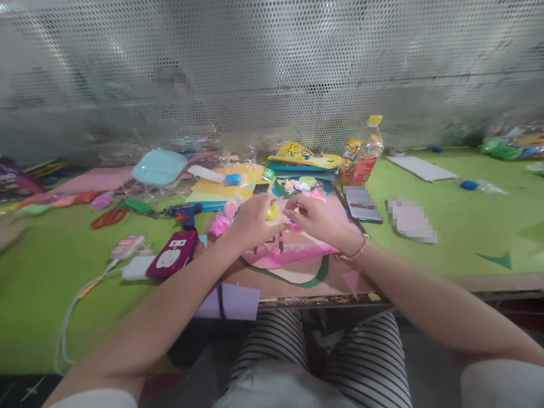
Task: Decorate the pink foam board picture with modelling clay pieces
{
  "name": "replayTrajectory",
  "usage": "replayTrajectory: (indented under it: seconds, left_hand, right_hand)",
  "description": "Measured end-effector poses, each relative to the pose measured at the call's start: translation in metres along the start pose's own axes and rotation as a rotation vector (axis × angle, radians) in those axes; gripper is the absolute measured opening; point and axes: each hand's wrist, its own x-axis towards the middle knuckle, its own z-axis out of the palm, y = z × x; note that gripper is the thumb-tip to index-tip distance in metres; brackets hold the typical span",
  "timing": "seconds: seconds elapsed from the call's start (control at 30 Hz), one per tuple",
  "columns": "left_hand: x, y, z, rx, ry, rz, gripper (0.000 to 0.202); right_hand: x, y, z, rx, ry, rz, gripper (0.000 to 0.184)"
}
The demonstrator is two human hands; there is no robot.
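Observation:
Over the middle of the work, my left hand [253,220] has its thumb and fingers closed about a small yellow lump of modelling clay [272,212]. Close by on the right, my right hand [318,220] is pinched with its fingertips near the lump; what they hold, if anything, is too small to make out. Below both hands lies a pink craft sheet [293,256] with small dark and pink pieces on it, edged by a dark green curved strip [319,275]. Wrapped pink clay [220,225] rests beside my left wrist.
A glue gun [187,214], orange-handled scissors [108,217] and a purple power bank [174,255] with a white cable stand left. Behind are coloured sheets and a drink bottle [369,150]. A phone [362,204] lies right. Another person's hand [11,229] shows at far left.

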Motion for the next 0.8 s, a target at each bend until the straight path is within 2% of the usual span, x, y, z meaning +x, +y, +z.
replayTrajectory:
  seconds: [0.1,0.2,0.3,0.43,0.53,0.67,0.8]
  left_hand:
    - [0.000,-0.001,-0.001,0.036,0.001,-0.031,0.055]
    - [0.001,-0.007,-0.003,0.066,-0.045,-0.102,0.056]
    - [0.000,-0.013,-0.006,0.086,-0.140,-0.136,0.056]
    - [-0.001,-0.017,-0.015,0.075,-0.260,-0.119,0.062]
    - [-0.002,-0.020,-0.019,0.098,-0.298,-0.108,0.069]
    - [-0.003,-0.023,-0.019,0.127,-0.351,-0.101,0.076]
    - [-0.003,-0.025,-0.014,0.156,-0.384,-0.084,0.073]
  right_hand:
    - [-0.001,-0.003,-0.005,0.009,-0.045,0.006,0.023]
    - [-0.003,-0.004,-0.010,0.151,-0.057,-0.027,0.038]
    - [-0.004,-0.004,-0.013,0.209,-0.184,-0.096,0.040]
    - [-0.006,-0.006,-0.012,-0.085,-0.423,-0.263,0.020]
    - [-0.008,-0.009,-0.009,-0.208,-0.557,-0.313,0.011]
    - [-0.011,-0.010,-0.001,-0.287,-0.579,-0.325,0.016]
    - [-0.012,-0.005,0.008,-0.340,-0.553,-0.371,0.020]
